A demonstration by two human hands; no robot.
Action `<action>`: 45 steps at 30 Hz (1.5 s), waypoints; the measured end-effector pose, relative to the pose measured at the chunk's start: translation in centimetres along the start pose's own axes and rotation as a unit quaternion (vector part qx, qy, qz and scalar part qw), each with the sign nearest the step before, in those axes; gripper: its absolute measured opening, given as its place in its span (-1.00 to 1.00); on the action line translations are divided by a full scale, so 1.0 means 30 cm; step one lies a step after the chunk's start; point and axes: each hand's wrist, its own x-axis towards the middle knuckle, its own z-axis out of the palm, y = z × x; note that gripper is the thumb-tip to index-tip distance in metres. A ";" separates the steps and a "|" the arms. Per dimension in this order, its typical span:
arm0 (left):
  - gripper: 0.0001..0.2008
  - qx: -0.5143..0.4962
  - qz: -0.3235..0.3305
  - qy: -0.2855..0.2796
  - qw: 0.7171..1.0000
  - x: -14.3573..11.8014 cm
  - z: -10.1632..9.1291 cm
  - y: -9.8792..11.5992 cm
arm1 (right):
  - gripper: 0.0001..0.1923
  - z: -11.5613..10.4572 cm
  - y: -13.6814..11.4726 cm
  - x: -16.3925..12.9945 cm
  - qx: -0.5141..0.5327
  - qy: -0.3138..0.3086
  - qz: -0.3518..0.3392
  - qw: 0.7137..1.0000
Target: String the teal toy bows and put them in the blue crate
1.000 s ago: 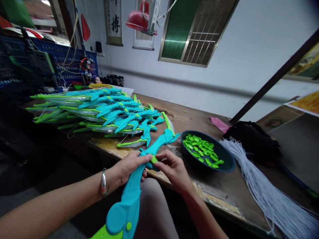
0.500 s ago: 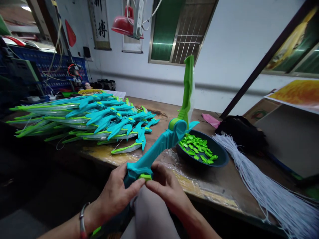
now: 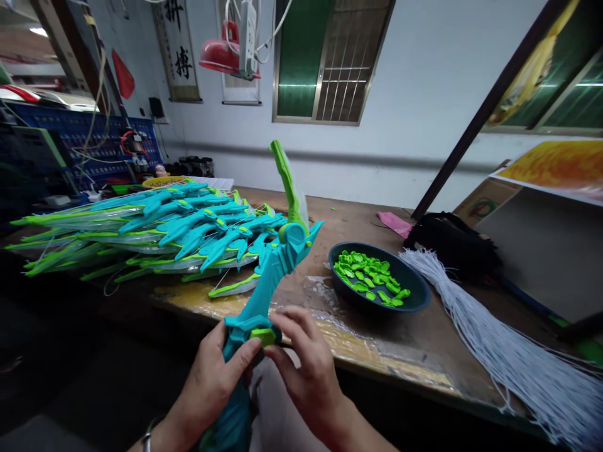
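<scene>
A teal plastic toy bow [image 3: 264, 285] with a green limb [image 3: 287, 176] stands tilted in front of me. My left hand [image 3: 211, 376] is wrapped round its middle, thumb beside a small green plastic piece [image 3: 262, 336] set in the teal body. My right hand [image 3: 308, 364] is closed at the other side of that green piece, thumb and fingers pinching the bow there. The bow's lower part runs down over my lap. A dark round bowl [image 3: 419, 295] with several loose green plastic pieces [image 3: 367, 273] stands on the table to the right.
Many similar teal and green bows [image 3: 188, 226] lie piled on the wooden table [image 3: 311, 220] at the left. A bundle of white cords [image 3: 480, 333] hangs over the right front edge. Behind it lie a black bag [image 3: 450, 248] and a pink cloth [image 3: 394, 223]. A red lamp [image 3: 221, 53] hangs above.
The bow's upper end has swung left, away from the bowl, and its body stands steeper. My right fingers have moved up onto the bow beside the green piece.
</scene>
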 end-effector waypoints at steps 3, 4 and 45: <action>-0.64 -0.058 -0.023 -0.025 0.998 0.006 0.015 0.003 | -0.73 -0.006 -0.007 0.012 -0.077 -0.012 -0.075 0.994; -0.66 -0.099 -0.037 -0.042 0.994 0.008 0.018 0.003 | -0.74 -0.010 -0.008 0.019 -0.090 -0.020 -0.077 0.993; -0.82 -0.182 -0.084 -0.104 0.974 0.057 0.008 0.064 | -0.78 -0.062 0.053 0.070 0.139 -0.072 0.152 0.976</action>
